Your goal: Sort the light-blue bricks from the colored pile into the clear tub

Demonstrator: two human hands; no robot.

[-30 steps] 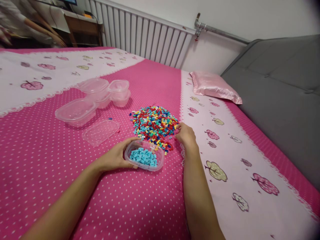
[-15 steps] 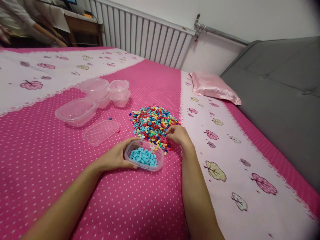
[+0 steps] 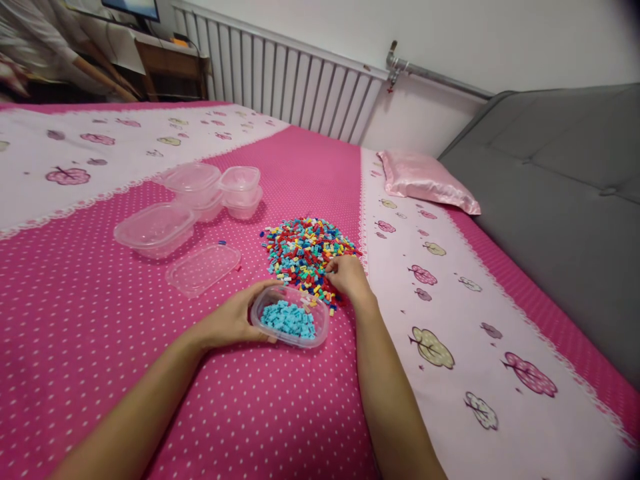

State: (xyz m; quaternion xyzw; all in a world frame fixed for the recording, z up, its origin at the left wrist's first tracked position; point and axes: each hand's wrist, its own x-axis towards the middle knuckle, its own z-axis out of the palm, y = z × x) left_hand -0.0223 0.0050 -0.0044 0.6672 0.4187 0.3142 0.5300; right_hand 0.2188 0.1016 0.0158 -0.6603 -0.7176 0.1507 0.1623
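Note:
My left hand [image 3: 239,319] grips the left end of a clear plastic container [image 3: 323,327], tilted a little toward me. Inside lie many light-blue toy bricks [image 3: 287,319]. Just beyond it, a heap of small mixed-colour toy bricks [image 3: 300,243] is spread on the bedcover, in red, yellow, blue, white and green. At the heap's near right edge is my right hand [image 3: 347,275], its thumb and fingers pinched together. Whatever may be between those fingertips is too small to make out.
A clear lid [image 3: 203,270] lies left of the heap, with a dark-blue brick [image 3: 221,243] by its far edge. Several lidded clear containers [image 3: 155,230] stand behind it on the pink dotted bedcover [image 3: 90,320]. A pink pillow [image 3: 427,180] rests near the grey headboard [image 3: 550,147]. A person [image 3: 55,50] sits far left.
My right hand has moved slightly left and nearer over the heap's edge, still pinched. My left hand keeps the container in place. The whole view has shifted slightly.

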